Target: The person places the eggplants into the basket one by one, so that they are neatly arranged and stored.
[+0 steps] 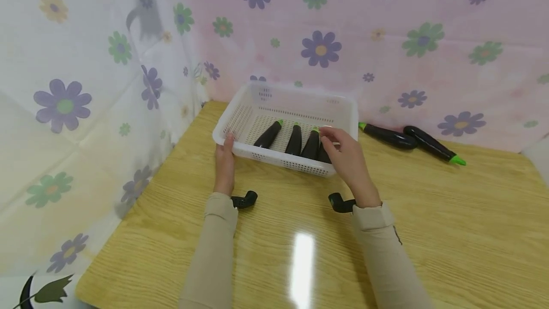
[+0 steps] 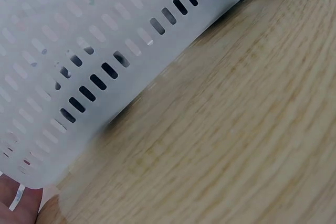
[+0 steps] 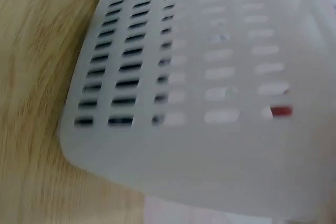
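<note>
Eggplants (image 1: 268, 136): four seen inside the white basket (image 1: 300, 101), lying towards its near side, green ends mostly pointing to the far wall. Two more outside: one eggplant (image 1: 388, 136) and another eggplant (image 1: 431, 143) on the counter (image 1: 274, 232), right of the basket, just before the pink cloth (image 1: 283, 61), their ends meeting.

Left hand (image 1: 225, 161) grasps the basket at its near left corner, thumb over the rim. Right hand (image 1: 349, 156) at the near right corner, fingers bent above the rightmost eggplant in the basket; cannot tell whether they pinch it or merely touch. Right wrist view gives only the slotted wall, no fingers.

Step in hand, as judged: settling that rightmost piece beside its neighbours. Best done low and gently, the body laid lengthwise along the others, weight on the basket floor before any letting go. Fingers should clear the rim and the green end should not be bent against a neighbour. Glossy skins probably slide and roll; a light, even press suits. Left hand best used as an anchor, without tipping the basket.
</note>
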Motion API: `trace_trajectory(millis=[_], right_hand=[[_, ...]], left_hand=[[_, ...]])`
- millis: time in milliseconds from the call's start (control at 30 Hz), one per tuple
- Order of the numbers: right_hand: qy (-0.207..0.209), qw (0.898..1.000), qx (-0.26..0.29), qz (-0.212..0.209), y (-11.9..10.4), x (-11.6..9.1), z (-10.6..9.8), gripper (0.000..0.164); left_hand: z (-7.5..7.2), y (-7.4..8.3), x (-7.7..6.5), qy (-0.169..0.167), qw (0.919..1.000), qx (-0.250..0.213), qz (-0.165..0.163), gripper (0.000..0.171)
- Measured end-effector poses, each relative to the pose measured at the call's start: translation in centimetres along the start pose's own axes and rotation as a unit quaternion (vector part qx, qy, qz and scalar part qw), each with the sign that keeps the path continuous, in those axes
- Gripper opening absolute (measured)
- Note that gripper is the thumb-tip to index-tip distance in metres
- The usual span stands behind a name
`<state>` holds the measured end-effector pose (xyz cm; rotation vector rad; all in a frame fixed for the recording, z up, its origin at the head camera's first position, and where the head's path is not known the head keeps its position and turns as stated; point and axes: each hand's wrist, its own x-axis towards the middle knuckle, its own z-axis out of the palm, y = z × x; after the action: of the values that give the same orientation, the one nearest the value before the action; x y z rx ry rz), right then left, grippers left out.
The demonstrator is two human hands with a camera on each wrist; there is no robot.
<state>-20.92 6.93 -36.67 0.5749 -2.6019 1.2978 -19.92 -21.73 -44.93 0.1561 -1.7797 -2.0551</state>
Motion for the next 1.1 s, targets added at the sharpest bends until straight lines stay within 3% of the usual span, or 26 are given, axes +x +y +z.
trace_trajectory(millis=[167,333,633,833,967,1100], right_hand=[[-0.016,1.000,0.014,-0.009,0.6,-0.1,-0.5,0.035],[-0.002,1.000,0.022,-0.007,1.1,0.1,-1.4,0.033],[0.052,0.998,-0.001,0.037,4.1,-0.1,-4.7,0.035],[0.048,0.997,-0.003,0.066,5.3,-0.1,-5.4,0.038],[0.042,0.996,0.025,0.075,5.8,0.1,-5.7,0.039],[0.030,0.990,0.109,0.089,6.7,-0.1,-6.4,0.040]], left_hand=[[0.1,0.0,0.1,-0.002,1.0000,-0.002,-0.004,0.054],[0.1,0.4,0.2,0.003,1.0000,0.003,-0.002,0.052],[0.8,1.9,-1.0,-0.011,0.9998,-0.004,-0.019,0.048],[0.8,2.0,-1.1,-0.016,0.9999,-0.001,-0.005,0.049],[0.9,2.1,-1.0,-0.012,0.9999,0.002,-0.007,0.050],[1.0,2.1,-1.2,-0.013,0.9998,-0.002,-0.016,0.049]])
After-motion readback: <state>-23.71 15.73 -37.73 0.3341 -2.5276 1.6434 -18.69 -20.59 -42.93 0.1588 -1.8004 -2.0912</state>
